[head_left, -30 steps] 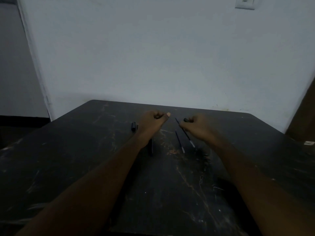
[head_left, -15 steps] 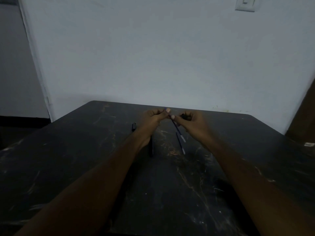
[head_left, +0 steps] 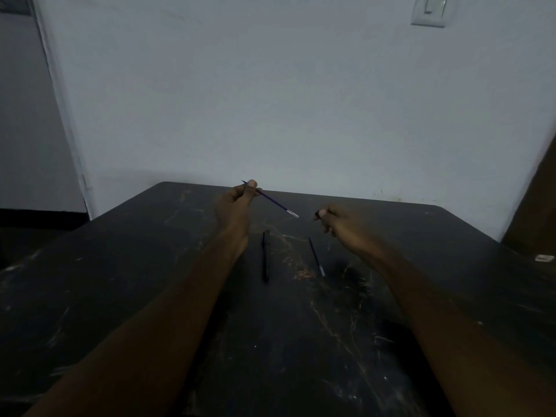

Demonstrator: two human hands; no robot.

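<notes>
My left hand [head_left: 237, 200] is raised above the dark table [head_left: 150, 281] and pinches a thin blue pen refill [head_left: 275, 201] near its far end; the refill slants down to the right, its pale tip free. My right hand [head_left: 340, 221] hovers to the right with fingers curled, pinching a small dark piece [head_left: 317, 214] that is mostly hidden. A black pen barrel [head_left: 265, 256] lies on the table between my forearms. A second blue refill [head_left: 316, 256] lies to its right.
The scratched table ends at a pale wall [head_left: 270, 100] just behind my hands. A small white object [head_left: 544, 257] lies near the table's right edge. A light switch [head_left: 430, 9] is high on the wall.
My hands were together at the refill half a second ago. They have drawn apart: the left lifted the refill up and left, the right moved right with the small dark piece.
</notes>
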